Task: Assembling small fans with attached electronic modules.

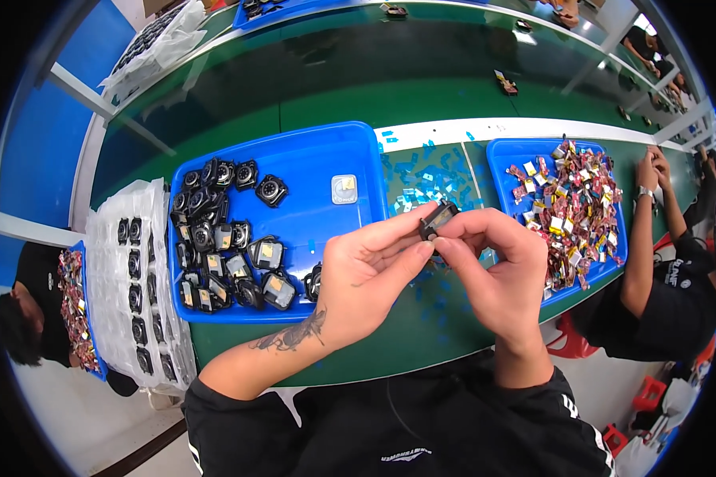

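A small black smartwatch case (437, 219) is held on edge between both hands above the green table (422, 342). My left hand (362, 270) supports it from the left with fingers and thumb. My right hand (501, 266) pinches it from the other side with thumb and forefinger. The fingers partly cover the case, so its faces hardly show. Left of my hands, a blue tray (334, 234) holds a pile of black watch cases (203, 234), some with a grey inner side up. A pale square piece (344, 189) lies apart in that tray.
Small blue film pieces (429, 179) litter the table beyond my hands. To the right, another blue tray (501, 148) holds many small red, white and yellow parts (573, 211). White plastic trays (107, 262) with watch cases stand at left. Co-workers sit on both sides; a green conveyor (334, 83) runs behind.
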